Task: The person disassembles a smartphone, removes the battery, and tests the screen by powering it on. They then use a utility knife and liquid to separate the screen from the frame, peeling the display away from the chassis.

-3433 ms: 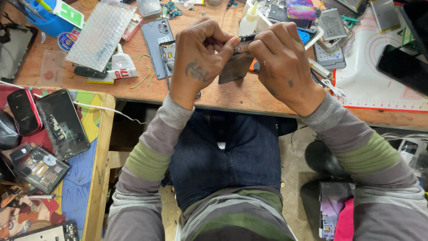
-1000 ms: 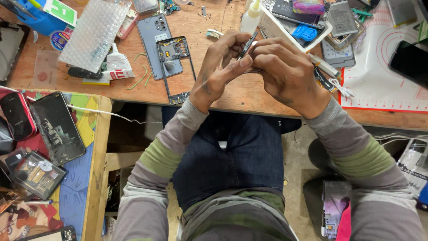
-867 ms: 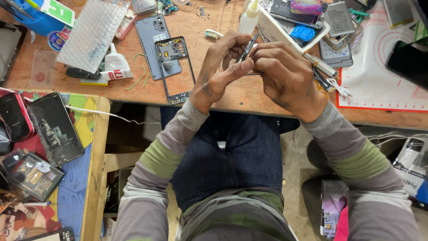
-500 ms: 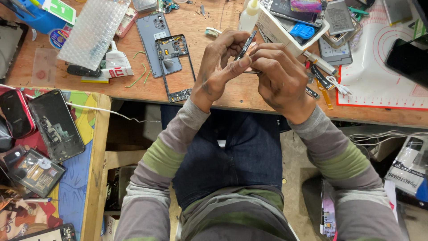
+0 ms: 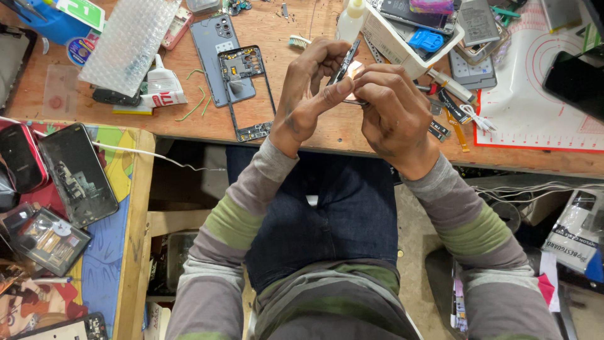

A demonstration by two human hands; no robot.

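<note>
Above the desk's [image 5: 189, 126] near edge, my left hand [image 5: 308, 94] and right hand [image 5: 393, 107] pinch a narrow dark phone part [image 5: 345, 63] upright between fingertips, raised for close work. Beyond, toward the far edge, lies a phone frame [image 5: 248, 94].

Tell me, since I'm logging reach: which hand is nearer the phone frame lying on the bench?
Left. The left hand hovers just right of the phone frame, while the right hand sits farther right, beyond the left.
</note>
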